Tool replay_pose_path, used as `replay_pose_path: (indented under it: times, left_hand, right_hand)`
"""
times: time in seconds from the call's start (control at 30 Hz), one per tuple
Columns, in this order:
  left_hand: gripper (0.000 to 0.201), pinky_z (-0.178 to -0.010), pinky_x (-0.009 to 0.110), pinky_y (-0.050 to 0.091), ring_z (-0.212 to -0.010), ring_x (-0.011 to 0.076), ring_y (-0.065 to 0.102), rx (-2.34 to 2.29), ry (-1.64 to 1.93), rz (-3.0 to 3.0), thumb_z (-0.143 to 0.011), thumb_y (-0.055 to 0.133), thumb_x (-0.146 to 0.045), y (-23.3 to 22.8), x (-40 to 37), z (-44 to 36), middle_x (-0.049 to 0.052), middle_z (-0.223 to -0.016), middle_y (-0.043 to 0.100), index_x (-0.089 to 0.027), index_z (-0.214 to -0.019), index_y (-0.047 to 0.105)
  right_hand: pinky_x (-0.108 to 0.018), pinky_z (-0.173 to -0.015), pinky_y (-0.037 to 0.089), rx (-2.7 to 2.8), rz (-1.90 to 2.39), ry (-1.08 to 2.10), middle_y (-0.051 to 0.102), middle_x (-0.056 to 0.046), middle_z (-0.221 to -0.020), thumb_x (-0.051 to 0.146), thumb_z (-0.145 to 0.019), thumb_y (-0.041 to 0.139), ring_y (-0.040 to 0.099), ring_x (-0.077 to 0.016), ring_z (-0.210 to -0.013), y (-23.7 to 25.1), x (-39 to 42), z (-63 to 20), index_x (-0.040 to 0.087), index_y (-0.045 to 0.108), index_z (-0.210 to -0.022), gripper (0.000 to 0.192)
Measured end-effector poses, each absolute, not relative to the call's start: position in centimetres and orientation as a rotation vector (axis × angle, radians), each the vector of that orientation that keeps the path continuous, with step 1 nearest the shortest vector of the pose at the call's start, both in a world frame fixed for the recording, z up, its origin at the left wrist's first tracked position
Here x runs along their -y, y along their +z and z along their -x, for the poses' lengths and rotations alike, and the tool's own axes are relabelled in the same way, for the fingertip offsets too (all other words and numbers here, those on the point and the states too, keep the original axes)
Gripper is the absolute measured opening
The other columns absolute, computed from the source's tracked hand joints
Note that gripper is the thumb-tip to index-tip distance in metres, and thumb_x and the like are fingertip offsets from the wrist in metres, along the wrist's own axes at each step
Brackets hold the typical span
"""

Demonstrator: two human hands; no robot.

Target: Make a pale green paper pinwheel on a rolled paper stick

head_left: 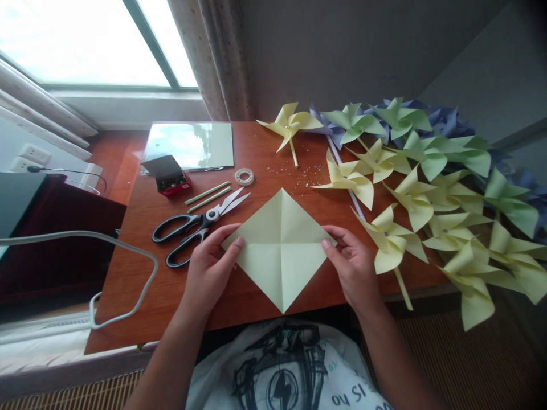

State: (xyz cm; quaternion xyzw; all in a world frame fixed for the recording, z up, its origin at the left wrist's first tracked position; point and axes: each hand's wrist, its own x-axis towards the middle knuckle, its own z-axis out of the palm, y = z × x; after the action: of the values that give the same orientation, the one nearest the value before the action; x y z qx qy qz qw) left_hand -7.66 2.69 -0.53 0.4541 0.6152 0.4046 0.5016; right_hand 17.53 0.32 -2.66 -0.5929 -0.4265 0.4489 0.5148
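Observation:
A square sheet of pale yellow paper (265,262), turned like a diamond, is held over the front of the table. Two creases cross at its middle, running corner to corner. My left hand (216,262) pinches its left corner, thumb on top and fingers beneath. At the opposite corner, my right hand (351,262) grips the paper the same way. Black-handled scissors (212,214) lie with blades parted just beyond my left hand. To the right of my right hand is a yellow paper pinwheel (391,236) on a rolled paper stick.
A red box (171,183) with its lid up, two paper sticks (208,196), a tape roll (244,176) and a glossy flat panel (192,145) occupy the left. Many yellow, green (401,118) and purple pinwheels crowd the right side. Small paper bits (305,173) dot the wooden table (141,285).

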Motion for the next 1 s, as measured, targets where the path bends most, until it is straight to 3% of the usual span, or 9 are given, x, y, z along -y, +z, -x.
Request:
replay_pose_path:
  times: [0.6,0.83,0.93,1.0]
  left_hand:
    - [0.040,-0.056,0.022,0.044,-0.066,0.0149,0.058,-1.444,0.997,-1.068,-0.083,0.074,-0.041,-0.7,-2.6,7.7,0.002,-0.084,0.068,-0.018,-0.116,0.070]
    - [0.036,-0.055,0.020,0.045,-0.062,0.0118,0.056,-1.448,0.998,-1.115,-0.085,0.074,-0.040,-1.0,-2.5,7.7,0.002,-0.084,0.069,-0.019,-0.114,0.071]
    - [0.034,-0.053,0.021,0.048,-0.060,0.0116,0.056,-1.456,0.997,-1.145,-0.084,0.074,-0.040,-0.6,-2.5,7.2,0.002,-0.083,0.069,-0.017,-0.109,0.073]
    - [0.032,-0.053,0.021,0.051,-0.060,0.0120,0.057,-1.427,1.006,-1.120,-0.084,0.074,-0.039,-0.4,-2.5,6.7,0.002,-0.083,0.070,-0.017,-0.107,0.073]
  right_hand:
    - [-0.036,-0.081,0.059,0.876,1.374,1.181,0.078,-0.006,-0.099,0.037,-0.086,0.075,0.072,-0.0214,-0.086,-2.7,-0.3,-17.5,0.024,0.072,-0.109,0.026]
    - [-0.040,-0.083,0.058,0.818,1.364,1.245,0.079,-0.006,-0.102,0.044,-0.084,0.077,0.073,-0.0254,-0.088,-2.3,0.0,-17.4,0.026,0.072,-0.111,0.032]
    - [-0.046,-0.092,0.057,0.884,1.258,1.280,0.078,-0.007,-0.110,0.060,-0.089,0.064,0.072,-0.0302,-0.104,-2.0,0.4,-17.0,0.029,0.071,-0.116,0.042]
    - [-0.049,-0.104,0.051,0.976,1.124,1.307,0.073,-0.007,-0.126,0.070,-0.093,0.048,0.064,-0.0319,-0.123,-1.7,0.4,-16.5,0.030,0.073,-0.115,0.052]
